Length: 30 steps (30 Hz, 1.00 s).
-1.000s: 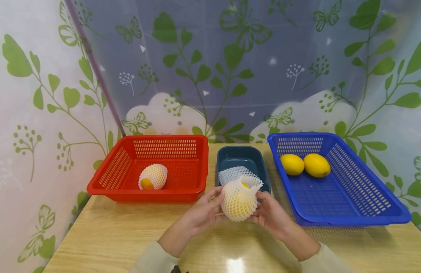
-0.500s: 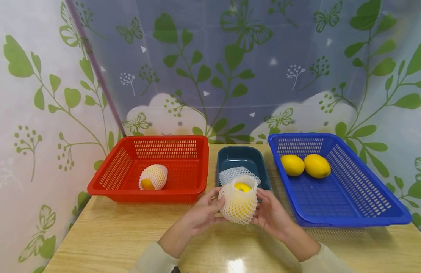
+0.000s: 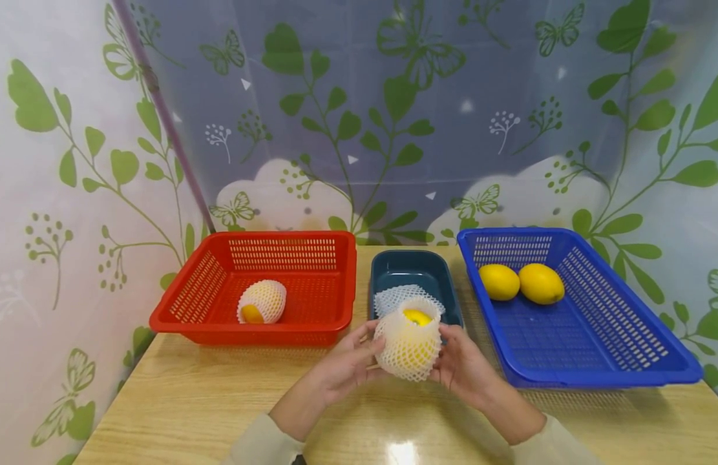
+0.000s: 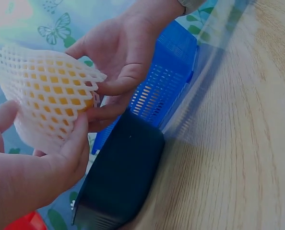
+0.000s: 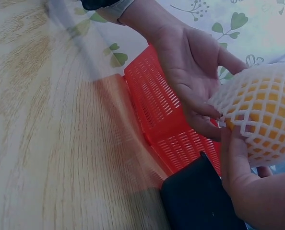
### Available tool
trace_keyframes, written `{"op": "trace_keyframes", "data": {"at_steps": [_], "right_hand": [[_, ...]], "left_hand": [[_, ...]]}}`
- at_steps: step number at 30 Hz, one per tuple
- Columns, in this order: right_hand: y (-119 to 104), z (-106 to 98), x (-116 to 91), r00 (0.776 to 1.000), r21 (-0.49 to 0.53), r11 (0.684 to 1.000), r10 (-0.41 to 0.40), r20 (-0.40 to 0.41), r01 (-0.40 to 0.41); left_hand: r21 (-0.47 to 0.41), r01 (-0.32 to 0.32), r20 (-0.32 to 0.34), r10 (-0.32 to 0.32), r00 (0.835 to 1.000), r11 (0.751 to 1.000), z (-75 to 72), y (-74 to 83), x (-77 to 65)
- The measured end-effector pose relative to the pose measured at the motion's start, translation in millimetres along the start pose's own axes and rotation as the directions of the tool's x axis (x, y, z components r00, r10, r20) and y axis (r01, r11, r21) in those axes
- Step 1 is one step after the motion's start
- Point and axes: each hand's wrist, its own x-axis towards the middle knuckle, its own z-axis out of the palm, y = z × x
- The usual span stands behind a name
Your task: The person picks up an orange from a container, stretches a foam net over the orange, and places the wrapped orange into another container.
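Observation:
Between both hands, a yellow fruit sits in a white foam fruit net, held up in front of the dark teal tray. My left hand grips the net's left side, thumb on its front. From the other side my right hand holds it, fingers curled under the lower part. The net's open end faces up and shows the fruit's top. In the left wrist view, fingertips of both hands meet near the net's lower edge. The right wrist view shows the netted fruit close up.
A red basket on the left holds another netted fruit. The teal tray has spare foam netting in it. On the right, a blue basket holds two lemons. All stand on a wooden table.
The netted fruit has tilted between the hands, and the net's mouth has opened wider, so more of the fruit's top shows. Both hands stay in nearly the same place.

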Motion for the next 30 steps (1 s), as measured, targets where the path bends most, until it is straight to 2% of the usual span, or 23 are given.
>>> {"op": "trace_keyframes", "data": {"at_steps": [13,22,30], "right_hand": [[4.0,-2.7,2.4,0.999,-0.018,0.999,-0.034,-0.002,0.034],[5.0,-0.3,1.5,0.997,0.021,0.999,0.026,-0.075,-0.025],[3.8,0.0,1.0,0.999,0.073,0.997,0.027,-0.03,-0.025]], "left_hand": [[-0.037,-0.012,-0.007,0.012,1.0,0.999,1.8,0.1,0.6],[-0.019,0.004,-0.034,-0.005,0.999,1.0,3.8,0.7,-0.2],[-0.019,0.018,-0.02,-0.018,1.0,1.0,2.8,-0.7,0.8]]}}
